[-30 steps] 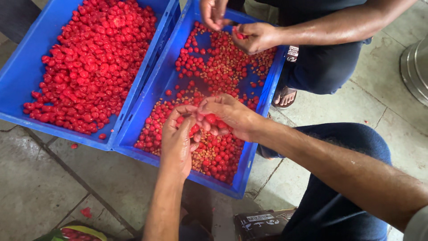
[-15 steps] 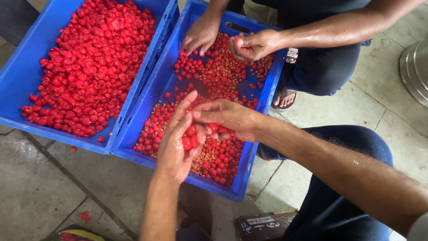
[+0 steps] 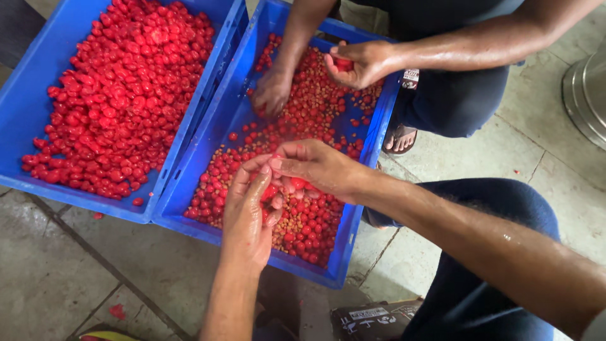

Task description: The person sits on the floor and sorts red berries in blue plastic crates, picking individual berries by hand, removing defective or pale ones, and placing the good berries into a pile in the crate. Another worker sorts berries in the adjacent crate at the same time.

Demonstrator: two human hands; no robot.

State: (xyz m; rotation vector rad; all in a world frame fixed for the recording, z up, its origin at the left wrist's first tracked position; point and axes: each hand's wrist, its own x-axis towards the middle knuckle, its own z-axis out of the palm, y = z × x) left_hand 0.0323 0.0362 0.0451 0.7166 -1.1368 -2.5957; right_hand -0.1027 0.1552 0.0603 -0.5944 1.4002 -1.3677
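from the head view, my left hand [image 3: 247, 218] is cupped palm up over the near end of the right-hand blue plastic crate [image 3: 353, 230], holding a few small round red cherries [image 3: 270, 191]. being round, they show no long axis. my right hand [image 3: 315, 169] pinches at them, fingertips together. half a second ago the co-worker's hand [image 3: 273, 88] hovered higher; now it rests among the fruit.

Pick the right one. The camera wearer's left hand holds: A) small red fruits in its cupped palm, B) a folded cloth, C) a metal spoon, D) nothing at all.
A: the left hand is cupped over the right blue crate with small red fruits in its palm, and the right hand touches them.
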